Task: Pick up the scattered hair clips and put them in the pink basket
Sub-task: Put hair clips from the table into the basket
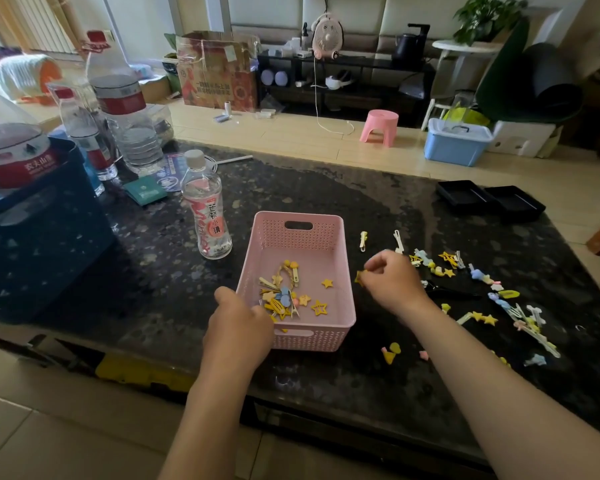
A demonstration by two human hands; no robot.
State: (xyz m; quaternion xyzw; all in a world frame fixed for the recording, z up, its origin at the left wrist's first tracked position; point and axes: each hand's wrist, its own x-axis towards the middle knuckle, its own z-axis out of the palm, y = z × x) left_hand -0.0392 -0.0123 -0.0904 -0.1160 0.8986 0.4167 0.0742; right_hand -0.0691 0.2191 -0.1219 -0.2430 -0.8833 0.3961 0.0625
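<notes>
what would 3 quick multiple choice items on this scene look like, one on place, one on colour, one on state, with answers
1. Where do most of the loose hair clips lie, relative to the pink basket?
A. to its right
B. to its left
C. behind it

2. What colour is the clip in the right hand?
A. blue
B. yellow
C. white

3. What is the left hand doing?
A. lifting the clear bottle
B. resting flat on the table, away from the basket
C. at the basket's near left corner

Answers: 1 A, the clips spread over the table right of the basket. 2 B, a yellow piece shows at the fingertips. 3 C, the hand sits at that corner, fingers over the rim.
</notes>
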